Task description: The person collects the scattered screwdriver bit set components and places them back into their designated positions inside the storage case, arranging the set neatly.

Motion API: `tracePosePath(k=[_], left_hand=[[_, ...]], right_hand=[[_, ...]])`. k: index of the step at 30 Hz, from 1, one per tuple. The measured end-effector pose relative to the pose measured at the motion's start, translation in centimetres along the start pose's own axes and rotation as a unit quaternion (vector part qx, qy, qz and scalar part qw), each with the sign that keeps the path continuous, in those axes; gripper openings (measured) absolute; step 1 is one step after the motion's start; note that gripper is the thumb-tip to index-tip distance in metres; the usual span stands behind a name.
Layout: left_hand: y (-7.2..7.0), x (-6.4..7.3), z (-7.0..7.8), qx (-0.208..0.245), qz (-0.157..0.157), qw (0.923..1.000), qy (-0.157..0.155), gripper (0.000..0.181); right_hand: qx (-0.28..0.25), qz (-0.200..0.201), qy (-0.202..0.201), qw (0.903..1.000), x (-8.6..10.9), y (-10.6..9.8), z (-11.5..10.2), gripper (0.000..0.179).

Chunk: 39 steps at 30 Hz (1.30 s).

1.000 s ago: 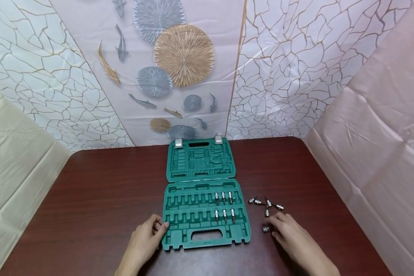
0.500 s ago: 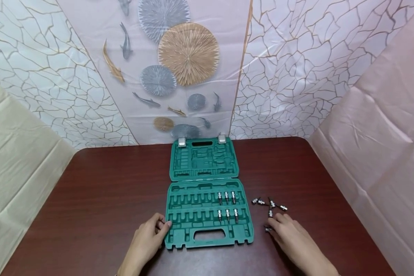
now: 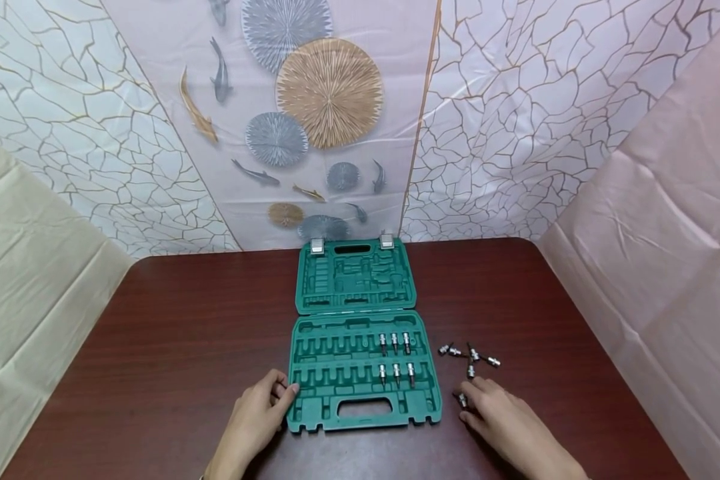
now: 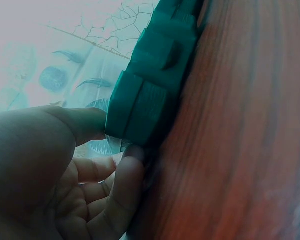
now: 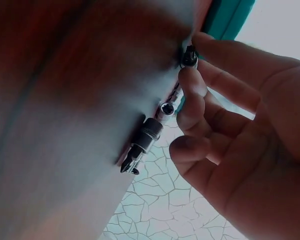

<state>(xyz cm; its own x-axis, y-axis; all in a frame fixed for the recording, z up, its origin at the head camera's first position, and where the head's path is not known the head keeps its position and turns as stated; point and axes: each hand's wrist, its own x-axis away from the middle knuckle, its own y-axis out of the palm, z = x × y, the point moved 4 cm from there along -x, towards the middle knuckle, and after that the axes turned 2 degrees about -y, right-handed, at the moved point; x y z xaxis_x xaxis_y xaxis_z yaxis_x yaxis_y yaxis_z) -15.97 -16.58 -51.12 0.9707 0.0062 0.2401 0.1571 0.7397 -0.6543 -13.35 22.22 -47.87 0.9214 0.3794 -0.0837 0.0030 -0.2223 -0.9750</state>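
A green tool case lies unfolded on the table, with three bit sockets in each of its two slot rows, at their right ends. My left hand grips the case's near left corner; in the left wrist view the thumb lies on its upper edge and a finger is below. To the right of the case, my right hand pinches a short bit socket between thumb and finger, low at the tabletop. From the right wrist, this bit socket's dark tip points toward the camera.
Several loose bit sockets lie in a loose cluster beyond the right hand. The case's lid, with two metal latches, lies back toward the patterned cloth wall. The dark red-brown table extends to both sides.
My right fingers have closed in over the nearest bit socket and turned it, so it now points up and left. My left hand stays at the case corner. The head view shifted slightly.
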Motion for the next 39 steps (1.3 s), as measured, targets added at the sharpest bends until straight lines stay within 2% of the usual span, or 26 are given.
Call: tracePosePath(k=[5,12,24,30,39], left_hand=[[-0.08,0.01,0.09,-0.002,0.000,1.0000,0.003,0.021],[-0.17,0.03,0.18,-0.003,0.000,1.0000,0.002,0.022],[-0.17,-0.06,0.09,0.000,-0.003,1.0000,0.001,0.023],[-0.06,-0.06,-0.10,0.002,-0.007,1.0000,-0.002,0.024],[0.03,0.03,-0.14,0.002,-0.003,1.0000,-0.008,0.023]], right_hand=[[-0.013,-0.027,0.011,0.9995,0.33,-0.03,-0.21,0.035],[-0.002,0.000,-0.006,1.0000,0.42,-0.02,-0.20,0.035],[0.003,-0.010,-0.003,0.9999,-0.09,0.04,-0.05,0.030],[0.006,0.007,-0.015,0.9998,-0.13,-0.08,-0.16,0.022],[-0.013,0.026,-0.011,0.9995,-0.54,-0.83,-0.12,0.024]])
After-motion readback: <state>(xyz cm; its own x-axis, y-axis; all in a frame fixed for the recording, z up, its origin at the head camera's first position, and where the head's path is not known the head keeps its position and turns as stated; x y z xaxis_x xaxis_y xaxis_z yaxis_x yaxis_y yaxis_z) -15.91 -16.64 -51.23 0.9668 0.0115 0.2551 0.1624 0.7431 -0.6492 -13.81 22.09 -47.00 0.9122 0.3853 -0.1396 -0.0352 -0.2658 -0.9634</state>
